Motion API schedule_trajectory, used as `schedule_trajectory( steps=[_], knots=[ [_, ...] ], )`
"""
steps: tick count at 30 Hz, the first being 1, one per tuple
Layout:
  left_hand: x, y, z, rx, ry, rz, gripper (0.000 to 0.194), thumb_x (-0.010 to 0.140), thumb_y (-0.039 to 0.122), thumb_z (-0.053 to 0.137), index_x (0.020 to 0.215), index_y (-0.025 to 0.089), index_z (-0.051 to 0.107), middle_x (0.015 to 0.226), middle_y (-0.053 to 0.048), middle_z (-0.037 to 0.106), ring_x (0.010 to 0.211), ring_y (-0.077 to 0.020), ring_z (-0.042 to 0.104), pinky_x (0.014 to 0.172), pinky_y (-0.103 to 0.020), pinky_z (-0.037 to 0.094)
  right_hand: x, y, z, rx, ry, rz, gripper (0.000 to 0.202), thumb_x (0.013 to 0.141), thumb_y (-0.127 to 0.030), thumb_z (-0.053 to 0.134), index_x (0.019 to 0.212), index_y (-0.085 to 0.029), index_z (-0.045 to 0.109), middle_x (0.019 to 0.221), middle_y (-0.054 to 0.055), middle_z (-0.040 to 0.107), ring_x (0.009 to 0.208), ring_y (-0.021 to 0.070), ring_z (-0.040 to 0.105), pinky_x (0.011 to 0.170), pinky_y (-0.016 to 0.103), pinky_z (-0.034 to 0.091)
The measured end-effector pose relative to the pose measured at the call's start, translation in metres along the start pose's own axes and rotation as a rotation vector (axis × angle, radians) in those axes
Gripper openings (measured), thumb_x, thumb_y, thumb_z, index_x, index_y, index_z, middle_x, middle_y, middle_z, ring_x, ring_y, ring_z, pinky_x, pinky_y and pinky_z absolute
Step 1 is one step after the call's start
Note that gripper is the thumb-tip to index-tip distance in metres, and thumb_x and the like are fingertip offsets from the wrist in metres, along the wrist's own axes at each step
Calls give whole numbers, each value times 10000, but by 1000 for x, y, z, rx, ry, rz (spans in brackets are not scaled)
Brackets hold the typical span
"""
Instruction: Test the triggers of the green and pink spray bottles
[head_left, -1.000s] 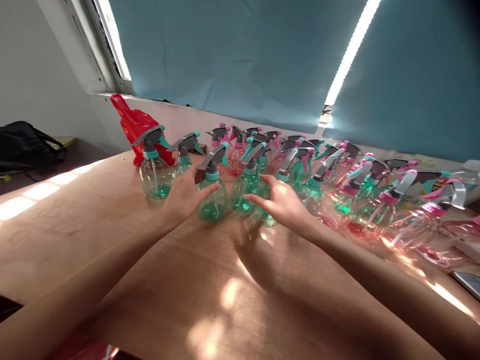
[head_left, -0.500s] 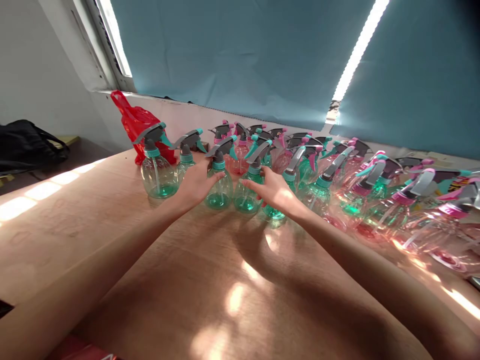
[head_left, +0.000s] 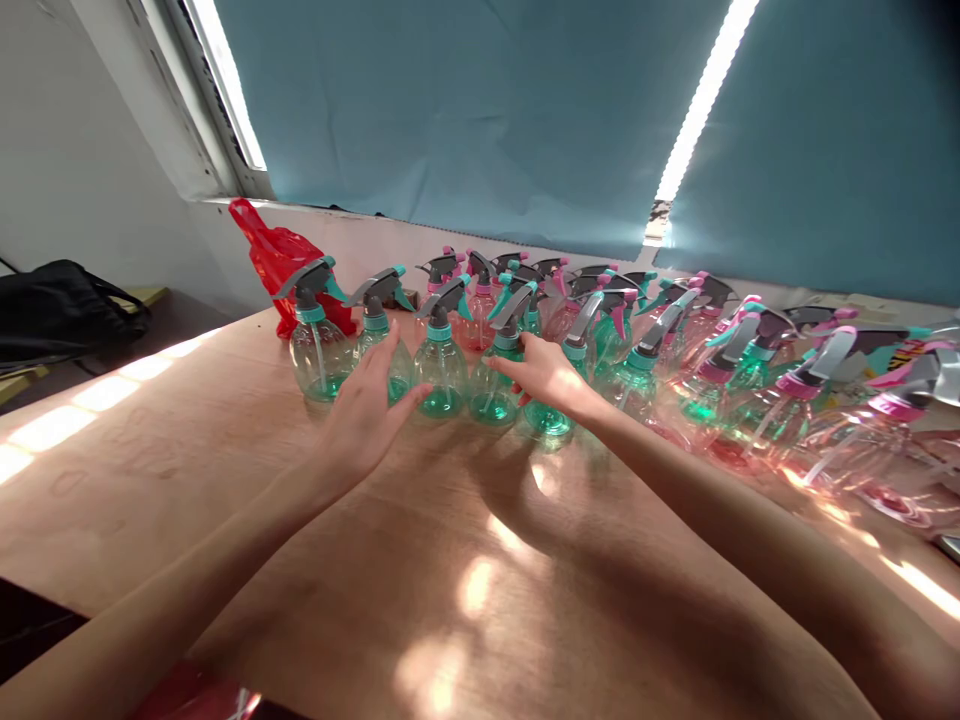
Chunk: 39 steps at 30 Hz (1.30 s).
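Observation:
Several clear spray bottles with teal collars and grey triggers stand in a front row on the wooden table. My left hand (head_left: 367, 400) is open, fingers stretched and thumb apart, in front of the second green spray bottle (head_left: 397, 358) from the left. Just right of that hand stands the third green spray bottle (head_left: 442, 368). My right hand (head_left: 547, 372) is closed around the right side of the fourth green spray bottle (head_left: 493, 400), thumb across its front and the other fingers partly hidden. Touching or close to this hand is the fifth green spray bottle (head_left: 549, 420).
More pink spray bottles (head_left: 870, 435) and green ones crowd the right and back of the table (head_left: 360, 590). A red plastic bag (head_left: 281, 262) sits behind the leftmost spray bottle (head_left: 319, 350). At far left lies a black bag (head_left: 60, 315). Blue sheeting (head_left: 450, 120) covers the window.
My left hand has drawn back from beside the third bottle, moving left and toward me, and its fingers are straighter. My right hand stays at the fourth bottle. The view has shifted slightly.

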<state>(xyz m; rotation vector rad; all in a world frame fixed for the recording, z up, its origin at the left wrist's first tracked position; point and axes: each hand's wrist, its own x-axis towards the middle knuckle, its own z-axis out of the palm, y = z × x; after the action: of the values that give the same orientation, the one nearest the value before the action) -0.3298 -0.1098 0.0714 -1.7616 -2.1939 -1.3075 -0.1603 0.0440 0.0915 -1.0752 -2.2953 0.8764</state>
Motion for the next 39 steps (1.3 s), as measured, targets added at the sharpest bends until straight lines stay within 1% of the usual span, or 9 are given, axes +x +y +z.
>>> schedule_trajectory(
  steps=[6,11,16,21,25,28,31,34,39],
  knots=[
    [-34,17,-12,-41,-94,-94,675,896,451,570,1489,207,360,1532,-141,432,1369,-317,475,1119,-516,409,-16,-1,-2,-99,14,-39,323,865,-462,598,981,-162,572,771,95,683,634,254,662,504,332,473],
    [-39,41,-2,-149,-187,-130,692,863,545,603,1432,190,434,1491,-138,487,1350,-317,496,1096,-498,443,-58,-2,-6,-186,38,-127,362,878,-516,577,1029,-187,578,1016,135,688,947,326,653,694,369,483],
    [-32,77,15,-291,-275,-53,772,820,516,676,1456,183,390,1465,-152,507,1357,-309,478,1090,-482,444,-104,8,-12,-274,16,-366,275,913,-427,563,1053,-191,585,972,92,675,830,267,646,649,343,453],
    [-31,116,29,-355,-346,66,631,856,467,649,1389,207,431,1229,-124,649,1064,-286,664,923,-459,539,-135,16,-26,-275,-67,-482,328,964,-500,502,953,-193,618,964,82,659,779,235,630,659,360,476],
    [-38,134,44,-452,-325,133,431,889,393,619,1259,210,496,1275,-107,625,1037,-260,677,846,-390,563,-154,21,-47,-229,-134,-549,346,1018,-422,378,953,-205,639,955,84,676,858,253,647,745,401,528],
    [-41,140,55,-514,-295,120,329,910,349,594,1196,196,536,1228,-100,642,966,-238,696,811,-375,564,-163,40,-63,-140,-124,-594,326,980,-254,364,1192,-191,603,1142,101,685,1037,269,644,875,447,538],
    [-39,143,65,-535,-246,115,314,917,342,601,1199,208,562,1169,-76,662,957,-222,683,832,-377,545,-167,72,-71,-92,-70,-611,536,891,-116,359,1408,-196,471,1303,98,644,1134,252,632,931,484,537],
    [-35,146,74,-554,-216,134,290,909,346,619,1165,212,594,1160,-63,670,977,-216,665,863,-376,518,-167,102,-78,-65,24,-640,552,883,-32,306,1322,-225,578,1255,68,685,1147,210,645,940,447,551],
    [-26,153,90,-586,-228,138,295,898,309,626,1171,203,590,1112,-46,684,949,-187,651,842,-335,500,-163,139,-89,20,4,-709,441,938,-65,359,1171,-229,695,1191,76,721,1112,202,669,956,430,549]
  ],
)
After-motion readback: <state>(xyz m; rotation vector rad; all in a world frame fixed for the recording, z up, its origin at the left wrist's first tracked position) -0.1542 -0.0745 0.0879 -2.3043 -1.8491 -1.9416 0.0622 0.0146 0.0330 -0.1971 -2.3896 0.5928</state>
